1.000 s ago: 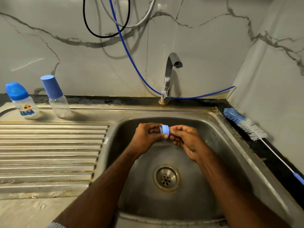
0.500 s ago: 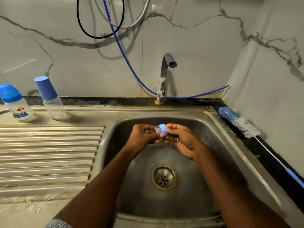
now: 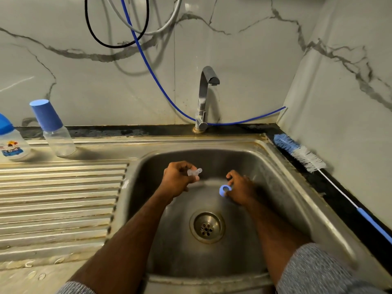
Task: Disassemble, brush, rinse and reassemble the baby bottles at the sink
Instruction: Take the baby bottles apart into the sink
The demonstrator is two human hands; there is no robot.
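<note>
Over the steel sink (image 3: 275, 166), the left hand (image 3: 178, 179) pinches the clear soft teat (image 3: 194, 172), tip pointing right; the right hand (image 3: 239, 187) just beside grips the small blue plastic ring (image 3: 225, 190)

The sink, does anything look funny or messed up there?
Nothing looks broken or spilled. The left hand holds a clear teat and the right hand holds its blue ring over the sink, taken apart for washing. The tap is not running.
</note>
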